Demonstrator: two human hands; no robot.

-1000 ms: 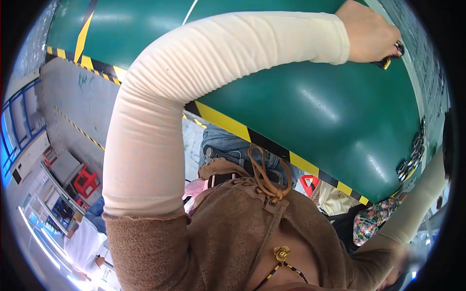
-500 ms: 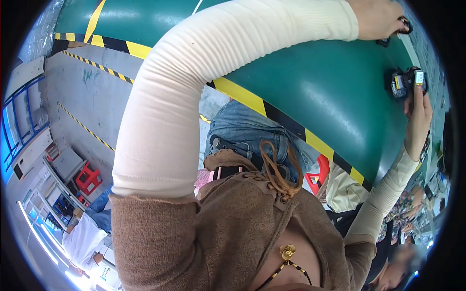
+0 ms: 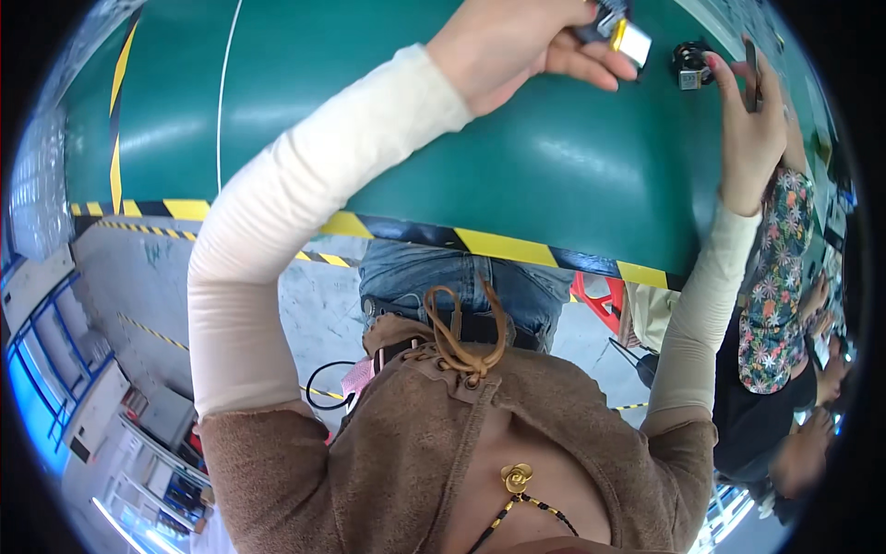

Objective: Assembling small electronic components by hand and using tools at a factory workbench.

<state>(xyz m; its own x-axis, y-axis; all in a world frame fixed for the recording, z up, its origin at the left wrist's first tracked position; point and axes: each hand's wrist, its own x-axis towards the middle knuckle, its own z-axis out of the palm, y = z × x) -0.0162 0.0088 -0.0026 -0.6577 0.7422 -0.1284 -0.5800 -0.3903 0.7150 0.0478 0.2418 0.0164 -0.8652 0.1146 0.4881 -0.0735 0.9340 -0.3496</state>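
Past the striped tape [image 3: 503, 245] I see my right hand [image 3: 752, 143], the nearer one to the black piece [image 3: 690, 63] over the worktop [image 3: 517, 185], just left of its thumb; grip or mere touch, cannot tell. Farther out, my left hand's [image 3: 503, 46] fingers clamp a yellow-banded piece [image 3: 618, 35], long axis slanting rightward, roughly toward the black one.

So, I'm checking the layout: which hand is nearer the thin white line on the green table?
Left. The left hand is apart from the white line, to its right; the right hand is farther right.
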